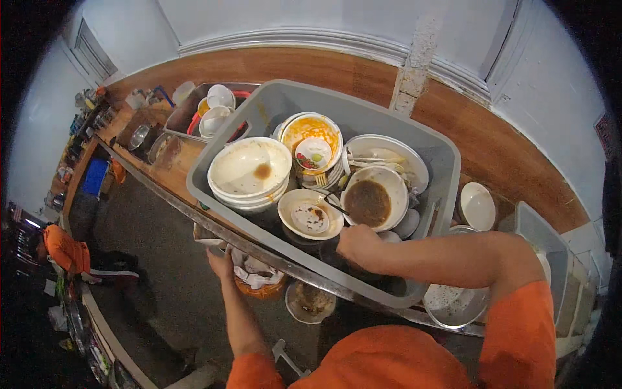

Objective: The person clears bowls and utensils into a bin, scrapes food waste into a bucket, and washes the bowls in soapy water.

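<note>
A large grey plastic tub (320, 90) of used dishes stands before me on the counter. My right hand (359, 248) reaches over its near side, fingers curled beside a small white bowl (286, 209) and a bowl of brown liquid (368, 202); whether it grips anything is hidden. A black utensil (335, 203) lies across the small bowl. Below the counter edge, my left hand (221, 262) holds a pale container (206, 236), partly hidden by that edge, beside a lined orange waste bin (260, 272). Stacked oval bowls (238, 165) and sauce-stained round bowls (311, 131) fill the tub.
On the left, a metal basin (175, 119) contains more bowls. A pot of cloudy water (457, 301), a white bowl (477, 206) and another grey tub (559, 253) stand at right. A bucket (311, 301) sits on the floor; another person (68, 248) is at far left.
</note>
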Available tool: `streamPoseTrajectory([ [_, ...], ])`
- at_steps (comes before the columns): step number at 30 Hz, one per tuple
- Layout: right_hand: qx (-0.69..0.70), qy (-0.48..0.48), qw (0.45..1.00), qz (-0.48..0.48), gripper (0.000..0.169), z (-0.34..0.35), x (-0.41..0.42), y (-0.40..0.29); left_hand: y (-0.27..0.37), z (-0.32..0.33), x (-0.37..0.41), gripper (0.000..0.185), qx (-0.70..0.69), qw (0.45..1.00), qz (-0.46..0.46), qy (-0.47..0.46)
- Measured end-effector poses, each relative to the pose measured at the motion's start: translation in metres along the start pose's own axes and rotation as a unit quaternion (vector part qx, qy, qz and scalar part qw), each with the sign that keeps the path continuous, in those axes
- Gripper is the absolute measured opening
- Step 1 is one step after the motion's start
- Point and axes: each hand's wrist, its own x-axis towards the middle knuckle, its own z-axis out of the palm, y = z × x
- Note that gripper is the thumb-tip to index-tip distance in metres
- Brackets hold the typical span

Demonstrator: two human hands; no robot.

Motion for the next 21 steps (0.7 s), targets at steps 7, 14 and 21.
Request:
streamPoseTrajectory([
  [7,0.047,0.078,0.995,-0.049,0.013,-0.007,-0.017,0.008,0.155,-0.11,-0.056,0.04,-0.277,0.942,0.056,0.18],
  [14,0.173,0.138,0.975,-0.03,0.02,-0.043,-0.055,0.02,0.279,-0.164,-0.135,0.025,-0.412,0.858,0.289,-0.1],
  [21,0.525,0.131,0.84,0.035,0.022,-0.123,-0.064,0.053,0.371,-0.167,-0.169,0.071,-0.32,0.797,0.379,-0.345],
])
